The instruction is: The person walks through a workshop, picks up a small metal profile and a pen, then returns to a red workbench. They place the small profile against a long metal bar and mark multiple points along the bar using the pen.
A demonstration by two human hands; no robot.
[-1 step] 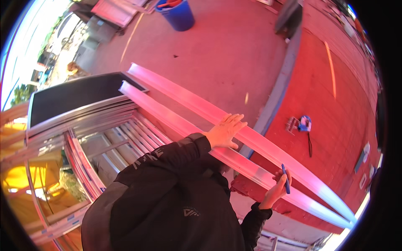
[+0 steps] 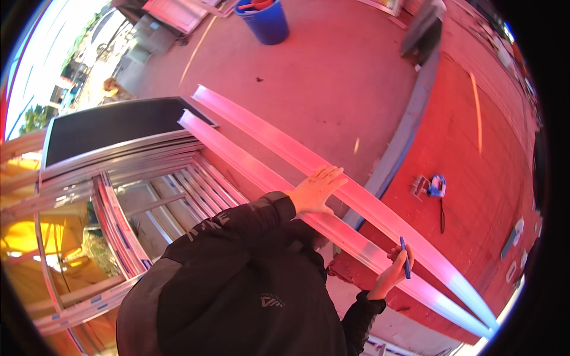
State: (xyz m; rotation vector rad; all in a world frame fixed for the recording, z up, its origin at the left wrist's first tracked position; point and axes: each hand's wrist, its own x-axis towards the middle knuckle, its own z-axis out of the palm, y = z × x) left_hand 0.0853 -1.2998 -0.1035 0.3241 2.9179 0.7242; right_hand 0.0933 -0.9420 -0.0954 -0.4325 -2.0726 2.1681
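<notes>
Two long metal profile bars, the far bar and the near bar, run side by side from upper left to lower right. Their far right ends come close together. My left hand lies flat across both bars near their middle, its fingers stretched out. Pinched upright in my right hand is a slim blue pen, held over the near bar toward its right end. A blue-and-white tape measure with a black strap rests on the red surface beyond the bars, beside a small metal piece.
A red work surface with a grey-blue edge lies at the right. On the left, several metal frames are stacked beside a dark screen panel. A blue bucket stands on the floor at the back.
The surroundings have shifted slightly to the right in view. My left hand's fingers are closer together on the bars. My right hand still holds the pen in nearly the same spot.
</notes>
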